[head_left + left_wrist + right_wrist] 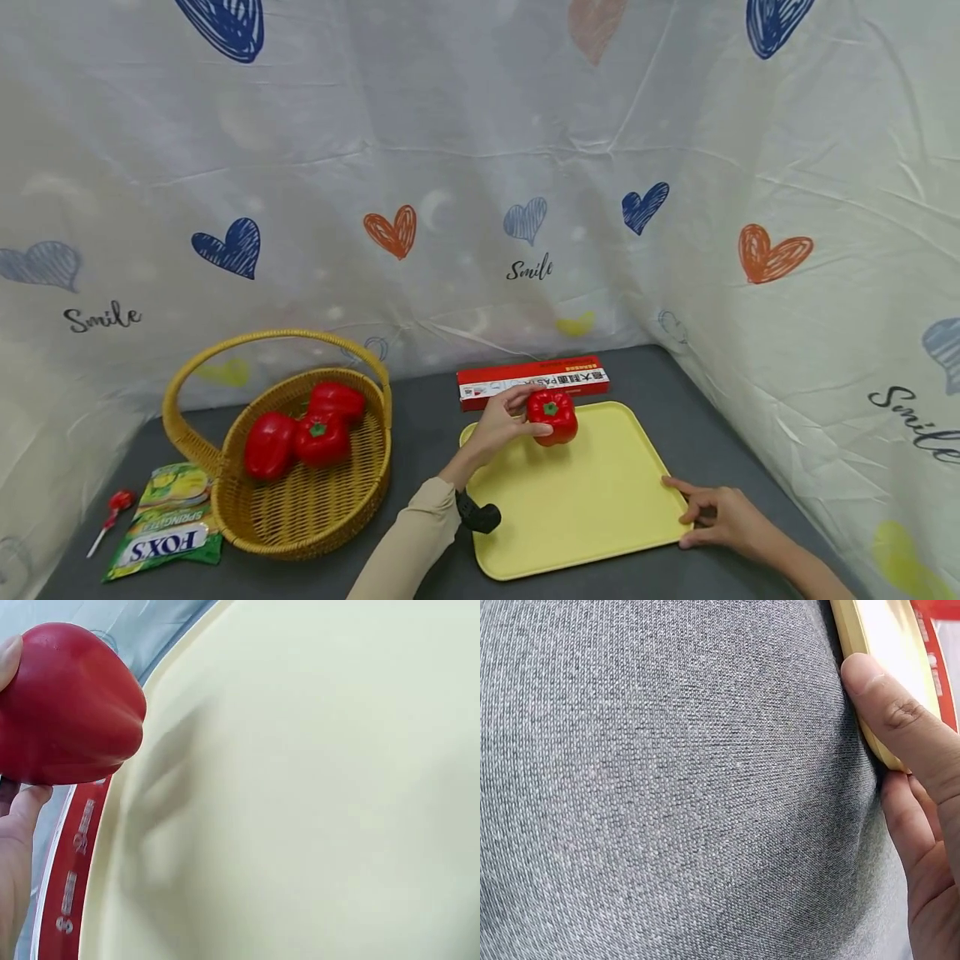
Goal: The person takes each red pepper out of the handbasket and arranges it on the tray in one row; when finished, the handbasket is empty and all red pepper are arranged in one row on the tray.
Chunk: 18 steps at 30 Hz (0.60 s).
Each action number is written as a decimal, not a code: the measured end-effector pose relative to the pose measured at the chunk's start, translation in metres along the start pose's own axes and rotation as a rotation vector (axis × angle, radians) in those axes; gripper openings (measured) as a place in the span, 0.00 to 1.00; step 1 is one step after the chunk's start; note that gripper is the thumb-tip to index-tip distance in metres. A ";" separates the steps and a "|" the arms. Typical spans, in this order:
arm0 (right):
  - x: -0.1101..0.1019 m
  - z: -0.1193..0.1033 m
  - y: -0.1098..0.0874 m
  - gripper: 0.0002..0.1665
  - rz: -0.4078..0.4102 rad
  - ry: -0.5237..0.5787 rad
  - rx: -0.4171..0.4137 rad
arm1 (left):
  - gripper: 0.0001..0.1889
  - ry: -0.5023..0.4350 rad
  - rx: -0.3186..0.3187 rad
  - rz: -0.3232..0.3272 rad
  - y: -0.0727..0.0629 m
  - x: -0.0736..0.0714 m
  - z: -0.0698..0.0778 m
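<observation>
In the head view, a red pepper (552,417) is gripped by the left hand (504,423) between thumb and fingers, and is held over the far left part of a yellow tray (585,500). The tray's near right corner is grasped by the right hand (723,517). A red box (573,377) is placed just behind the tray on the grey desk (427,442). To the left, three more peppers (322,440) are held in a wicker basket (270,550) — beside it, a green candy bag (168,521) and a lollipop (120,501) are laid.

In the left wrist view, the gripped pepper is seen at the upper left, and a shadow is cast on the tray.

In the right wrist view, the tray's rim is pressed by the thumb — the corner is touched by the other fingers.
</observation>
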State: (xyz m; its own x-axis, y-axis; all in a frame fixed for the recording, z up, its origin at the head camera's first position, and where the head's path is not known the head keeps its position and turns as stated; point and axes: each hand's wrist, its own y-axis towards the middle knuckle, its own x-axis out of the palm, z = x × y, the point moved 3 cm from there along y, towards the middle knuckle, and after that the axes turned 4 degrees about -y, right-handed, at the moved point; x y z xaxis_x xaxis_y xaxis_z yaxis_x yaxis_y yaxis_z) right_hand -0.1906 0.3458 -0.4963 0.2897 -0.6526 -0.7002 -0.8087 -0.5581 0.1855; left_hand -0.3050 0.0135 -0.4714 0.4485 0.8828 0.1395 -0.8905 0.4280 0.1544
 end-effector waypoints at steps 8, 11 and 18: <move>0.001 0.001 0.000 0.11 0.001 -0.014 0.017 | 0.29 0.033 -0.006 0.008 0.029 0.034 -0.014; 0.001 0.001 0.000 0.11 0.005 -0.026 0.033 | 0.29 0.044 -0.016 0.040 0.038 0.046 -0.017; 0.001 0.000 0.001 0.11 0.001 0.000 0.053 | 0.30 0.014 0.013 0.077 0.055 0.061 -0.025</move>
State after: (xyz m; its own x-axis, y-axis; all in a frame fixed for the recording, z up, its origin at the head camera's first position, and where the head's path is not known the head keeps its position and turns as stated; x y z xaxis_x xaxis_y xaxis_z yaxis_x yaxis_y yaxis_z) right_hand -0.1906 0.3444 -0.4970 0.2890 -0.6534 -0.6997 -0.8349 -0.5297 0.1498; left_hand -0.3283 0.0958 -0.4784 0.3775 0.9157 0.1378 -0.9212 0.3563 0.1564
